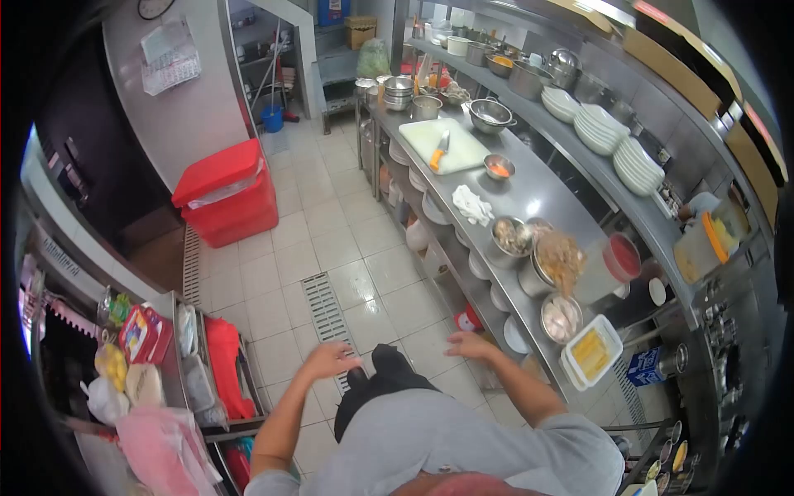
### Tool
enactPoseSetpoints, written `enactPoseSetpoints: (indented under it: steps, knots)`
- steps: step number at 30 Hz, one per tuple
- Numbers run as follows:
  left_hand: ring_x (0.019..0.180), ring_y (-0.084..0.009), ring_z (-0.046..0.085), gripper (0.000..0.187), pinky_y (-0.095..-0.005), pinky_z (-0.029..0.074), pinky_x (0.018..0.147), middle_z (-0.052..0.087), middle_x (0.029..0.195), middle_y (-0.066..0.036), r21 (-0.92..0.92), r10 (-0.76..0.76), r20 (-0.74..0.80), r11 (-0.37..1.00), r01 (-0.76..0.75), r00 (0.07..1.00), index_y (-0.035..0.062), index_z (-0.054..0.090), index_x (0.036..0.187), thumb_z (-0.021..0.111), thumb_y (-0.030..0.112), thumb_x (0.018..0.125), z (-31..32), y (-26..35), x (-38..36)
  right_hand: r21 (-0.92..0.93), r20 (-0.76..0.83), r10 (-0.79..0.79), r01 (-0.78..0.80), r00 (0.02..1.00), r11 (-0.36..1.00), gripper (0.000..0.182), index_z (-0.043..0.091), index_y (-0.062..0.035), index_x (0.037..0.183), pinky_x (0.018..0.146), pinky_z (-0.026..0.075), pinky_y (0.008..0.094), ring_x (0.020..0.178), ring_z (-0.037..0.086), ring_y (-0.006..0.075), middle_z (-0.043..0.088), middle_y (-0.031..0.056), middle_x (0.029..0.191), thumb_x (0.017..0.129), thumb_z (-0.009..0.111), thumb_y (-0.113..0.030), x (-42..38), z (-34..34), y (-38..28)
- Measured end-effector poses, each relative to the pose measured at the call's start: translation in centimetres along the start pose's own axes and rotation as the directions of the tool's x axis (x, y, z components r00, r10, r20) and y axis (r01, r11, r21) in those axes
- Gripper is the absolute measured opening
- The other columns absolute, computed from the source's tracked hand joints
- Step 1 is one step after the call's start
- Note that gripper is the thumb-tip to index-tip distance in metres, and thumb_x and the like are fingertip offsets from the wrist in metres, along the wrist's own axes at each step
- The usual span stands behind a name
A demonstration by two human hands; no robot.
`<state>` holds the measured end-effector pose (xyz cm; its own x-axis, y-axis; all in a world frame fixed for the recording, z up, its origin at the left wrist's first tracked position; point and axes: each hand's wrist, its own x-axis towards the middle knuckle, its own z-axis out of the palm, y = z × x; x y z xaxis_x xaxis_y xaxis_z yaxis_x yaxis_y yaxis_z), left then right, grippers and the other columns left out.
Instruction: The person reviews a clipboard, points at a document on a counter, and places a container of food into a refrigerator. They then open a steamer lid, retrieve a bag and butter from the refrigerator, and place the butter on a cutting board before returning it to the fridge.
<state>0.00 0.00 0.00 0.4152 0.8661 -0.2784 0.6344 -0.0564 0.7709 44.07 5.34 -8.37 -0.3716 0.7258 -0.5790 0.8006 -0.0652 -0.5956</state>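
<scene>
My left hand (331,360) hangs in the air in front of my body, above the tiled floor, with its fingers loosely stretched and nothing in them. On the other side, my right hand (469,345) is also empty, its fingers apart, close to the lower shelves of the steel counter (529,178). Upon that counter lies a white cutting board (426,136) bearing a knife (441,151) with an orange handle. A small steel bowl (499,167) with orange food and a crumpled white cloth (472,205) are beside the board. Neither hand touches any of these.
Steel pots (510,236) and a white tub of yellow food (591,354) line the counter's near end. Stacked white plates (601,130) fill the upper shelf. A red lidded bin (225,194) stands by the left wall. A floor drain grate (325,306) runs through the aisle.
</scene>
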Motion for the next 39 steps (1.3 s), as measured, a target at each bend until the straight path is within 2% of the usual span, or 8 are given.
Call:
enactPoseSetpoints:
  steps: [2, 10, 19, 24, 26, 28, 37, 39]
  knots:
    - [0.076, -0.0178, 0.068, 0.052, -0.0309, 0.056, 0.068, 0.070, 0.090, -0.012, -0.221, -0.159, -0.050, 0.965, 0.144, 0.986, -0.0012, 0.064, 0.115, 0.070, 0.043, 0.088, -2.3, 1.1, -0.1, 0.352, -0.114, 0.059, -0.015, 0.992, 0.936, 0.076, 0.050, 0.0016, 0.137, 0.106, 0.042, 0.0348, 0.128, 0.052, 0.0279, 0.057, 0.0232, 0.133, 0.077, 0.079, -0.034, -3.3, -1.2, 1.1]
    - [0.069, -0.0137, 0.065, 0.044, -0.0260, 0.053, 0.062, 0.068, 0.092, -0.009, -0.577, 0.042, 0.126, 0.815, 0.039, 0.991, 0.0000, 0.060, 0.116, 0.048, 0.039, 0.102, -30.8, -0.5, 26.5, 0.019, -0.509, -0.088, 0.113, 0.856, 0.993, 0.071, 0.050, 0.0009, 0.136, 0.100, 0.047, 0.0388, 0.120, 0.059, 0.0297, 0.059, 0.0205, 0.132, 0.081, 0.079, -0.033, 6.3, -28.9, -21.2]
    - [0.073, -0.0147, 0.069, 0.059, -0.0279, 0.055, 0.063, 0.070, 0.094, -0.007, -0.727, 0.346, 0.046, 0.655, -0.206, 0.937, 0.0019, 0.059, 0.121, 0.034, 0.052, 0.104, -52.1, 17.5, 56.7, -0.546, -0.808, -0.575, 0.205, 0.126, 0.812, 0.060, 0.058, -0.0048, 0.126, 0.086, 0.052, 0.0365, 0.100, 0.067, 0.0240, 0.069, 0.0132, 0.110, 0.081, 0.074, -0.041, 14.8, -66.9, -41.2]
    - [0.079, -0.0139, 0.069, 0.062, -0.0272, 0.055, 0.063, 0.070, 0.099, -0.006, -0.735, 0.467, -0.018, 0.593, -0.329, 0.884, 0.0013, 0.059, 0.123, 0.034, 0.054, 0.103, -63.9, 27.2, 68.7, -0.738, -0.564, -0.797, -0.299, -0.218, 0.604, 0.063, 0.057, -0.0051, 0.132, 0.094, 0.050, 0.0403, 0.112, 0.063, 0.0323, 0.064, 0.0215, 0.122, 0.083, 0.070, -0.043, 21.5, -88.8, -46.5]
    - [0.082, -0.0139, 0.069, 0.064, -0.0268, 0.055, 0.065, 0.070, 0.103, -0.007, -0.727, 0.522, -0.020, 0.578, -0.371, 0.853, 0.0005, 0.057, 0.125, 0.034, 0.056, 0.102, -67.7, 30.0, 73.9, -0.698, -0.500, -0.834, -0.461, -0.232, 0.547, 0.063, 0.062, -0.0055, 0.126, 0.097, 0.048, 0.0420, 0.112, 0.062, 0.0381, 0.065, 0.0263, 0.117, 0.081, 0.069, -0.049, 24.2, -95.1, -47.1]
    - [0.087, -0.0140, 0.069, 0.070, -0.0271, 0.056, 0.069, 0.069, 0.113, -0.011, -0.727, 0.577, -0.023, 0.551, -0.410, 0.817, -0.0022, 0.053, 0.129, 0.037, 0.059, 0.101, -70.3, 33.0, 78.9, -0.425, -0.877, -0.480, -0.446, -0.011, 0.787, 0.059, 0.069, -0.0034, 0.115, 0.094, 0.049, 0.0420, 0.109, 0.063, 0.0388, 0.067, 0.0253, 0.113, 0.080, 0.069, -0.051, 23.2, -93.4, -53.4]
    - [0.099, -0.0245, 0.068, 0.100, -0.0304, 0.059, 0.075, 0.061, 0.124, -0.024, -0.858, 0.745, 0.123, 0.411, -0.307, 0.656, -0.0104, 0.041, 0.135, 0.045, 0.077, 0.086, -76.9, 43.9, 96.8, -0.440, -0.806, -0.592, -0.684, 0.015, 0.582, 0.077, 0.072, -0.0028, 0.102, 0.086, 0.053, 0.0406, 0.098, 0.067, 0.0364, 0.070, 0.0232, 0.105, 0.064, 0.073, -0.070, 29.9, -101.4, -58.3]
    - [0.101, -0.0282, 0.068, 0.097, -0.0322, 0.061, 0.077, 0.061, 0.122, -0.025, -0.891, 0.829, 0.154, 0.352, -0.288, 0.537, -0.0082, 0.045, 0.132, 0.046, 0.077, 0.085, -77.4, 45.6, 98.8, -0.210, -0.962, -0.272, -0.725, 0.032, 0.656, 0.067, 0.074, -0.0045, 0.095, 0.081, 0.054, 0.0407, 0.091, 0.068, 0.0370, 0.071, 0.0218, 0.097, 0.062, 0.074, -0.064, 30.6, -104.3, -57.8]
